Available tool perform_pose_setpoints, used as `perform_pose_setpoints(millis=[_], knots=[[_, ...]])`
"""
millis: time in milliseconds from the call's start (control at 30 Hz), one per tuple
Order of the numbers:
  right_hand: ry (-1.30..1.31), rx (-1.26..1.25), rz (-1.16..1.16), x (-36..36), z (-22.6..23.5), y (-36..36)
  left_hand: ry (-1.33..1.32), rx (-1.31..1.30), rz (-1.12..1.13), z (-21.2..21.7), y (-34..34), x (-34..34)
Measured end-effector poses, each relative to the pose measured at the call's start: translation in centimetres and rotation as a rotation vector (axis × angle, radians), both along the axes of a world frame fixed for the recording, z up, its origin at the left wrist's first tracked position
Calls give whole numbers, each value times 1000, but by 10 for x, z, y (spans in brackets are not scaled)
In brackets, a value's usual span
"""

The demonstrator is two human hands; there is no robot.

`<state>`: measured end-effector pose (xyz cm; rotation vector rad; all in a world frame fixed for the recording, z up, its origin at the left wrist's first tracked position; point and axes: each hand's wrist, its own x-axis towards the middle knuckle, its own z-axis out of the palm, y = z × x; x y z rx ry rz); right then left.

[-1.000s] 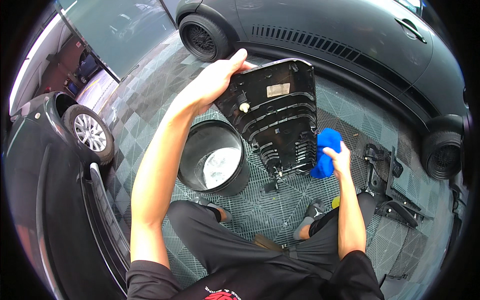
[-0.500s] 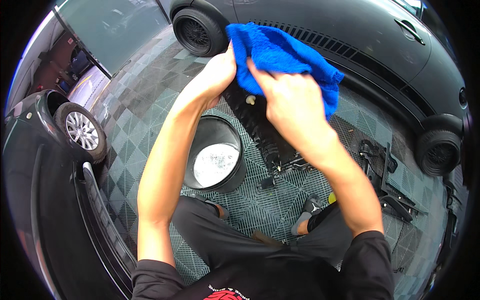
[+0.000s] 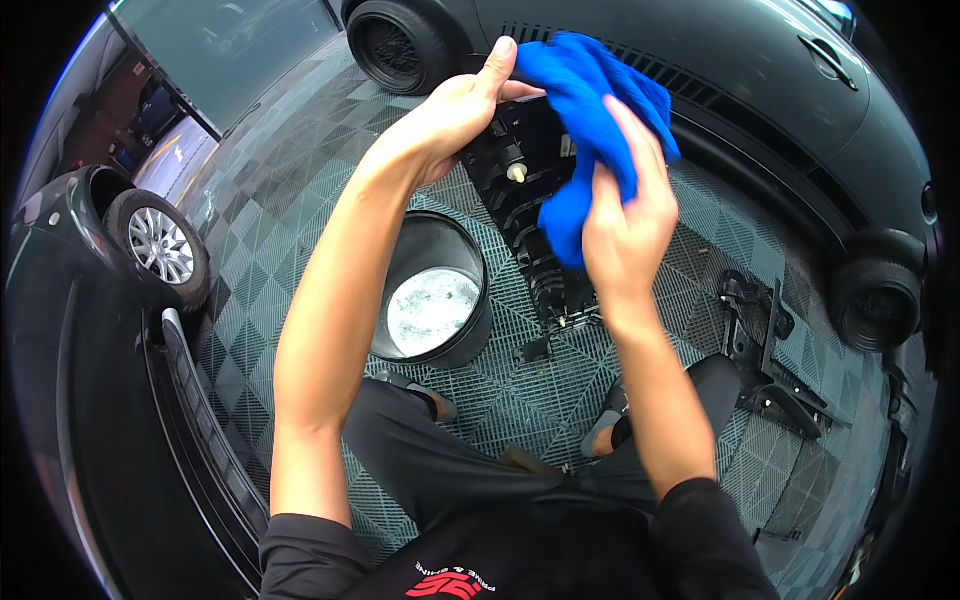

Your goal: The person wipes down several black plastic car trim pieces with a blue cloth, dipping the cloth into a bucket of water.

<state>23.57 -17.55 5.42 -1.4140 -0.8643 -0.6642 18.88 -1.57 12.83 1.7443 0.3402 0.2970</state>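
My left hand (image 3: 462, 118) grips the upper edge of a long black plastic car part (image 3: 528, 215), thumb raised and fingers behind it. The part hangs at a slant, ribbed side facing me, with a pale plastic clip (image 3: 516, 173) on it. In my right hand (image 3: 635, 225) is a blue microfibre cloth (image 3: 597, 115), caught between thumb and fingers and blurred by motion. The cloth covers the part's upper right side; whether it touches there I cannot tell. Below my left forearm stands a black bucket (image 3: 474, 330) holding foamy, whitish water (image 3: 432, 312).
A dark grey car (image 3: 740, 60) stands along the far side, and a black car (image 3: 110, 400) is close on my left. Several black trim pieces (image 3: 765, 350) lie on the grey grid-tile floor (image 3: 480, 410) at right. A glass panel (image 3: 230, 60) rises at the far left.
My right hand has swung down and right, turning and bunching the cloth. More of the black part's ribbed face shows. My left hand has shifted slightly up and right, thumb lifted.
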Motion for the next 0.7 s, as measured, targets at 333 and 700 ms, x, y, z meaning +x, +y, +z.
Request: perform_pose_setpoints(millis=[333, 700], knots=[[66, -462, -22, -68, -13, 23, 82, -272, -12, -4, 10, -2], [163, -476, 84, -64, -4, 14, 115, -350, -24, -6, 9, 2]])
